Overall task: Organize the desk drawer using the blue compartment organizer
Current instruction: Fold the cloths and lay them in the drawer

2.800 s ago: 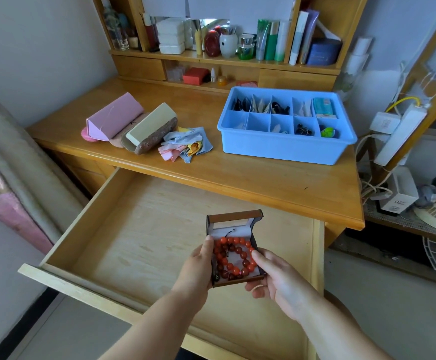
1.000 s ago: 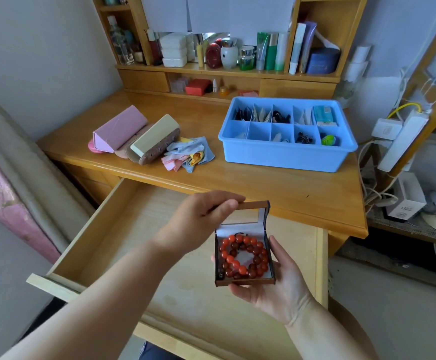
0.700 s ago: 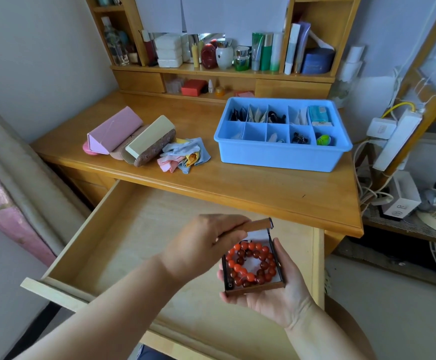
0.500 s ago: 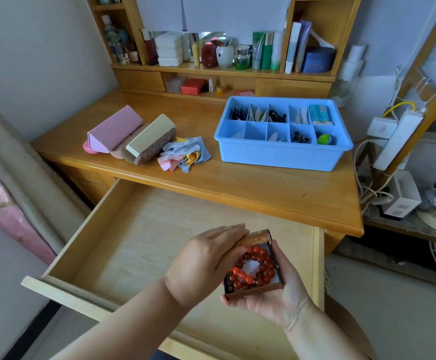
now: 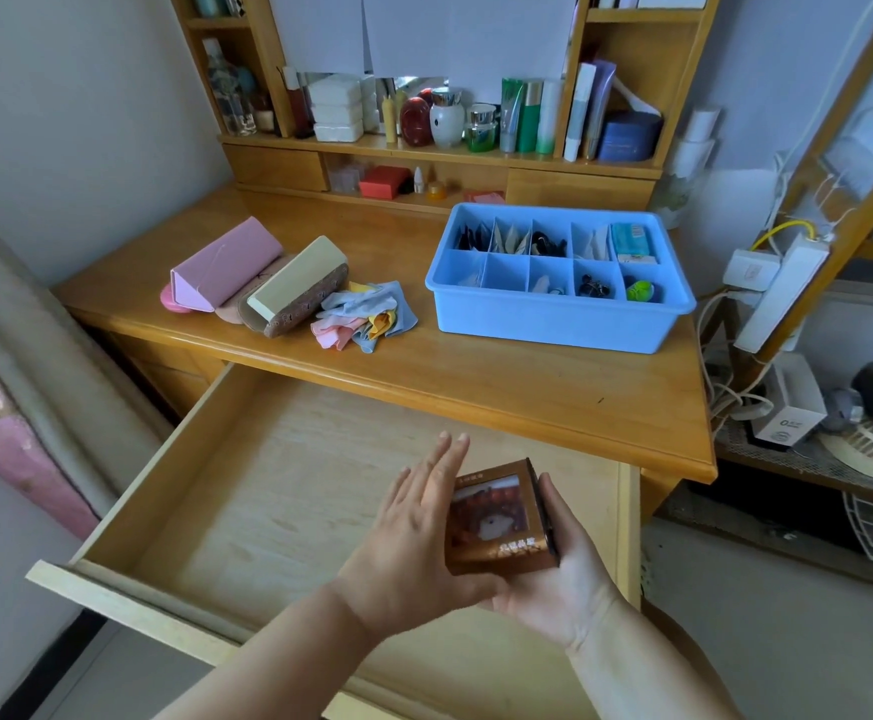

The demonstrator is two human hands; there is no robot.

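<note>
My right hand (image 5: 564,579) lies palm up, fingers curled in a grip on a small brown square box (image 5: 499,517); my left hand (image 5: 413,537) presses flat, fingers straight, against its side.

The small brown cardboard box with a clear window lid (image 5: 499,517) carries a line of pale characters along its near edge and another at its far left corner, both too blurred to read. The white plastic device (image 5: 793,407) on the wire shelf shows a dark logo, also illegible.
</note>
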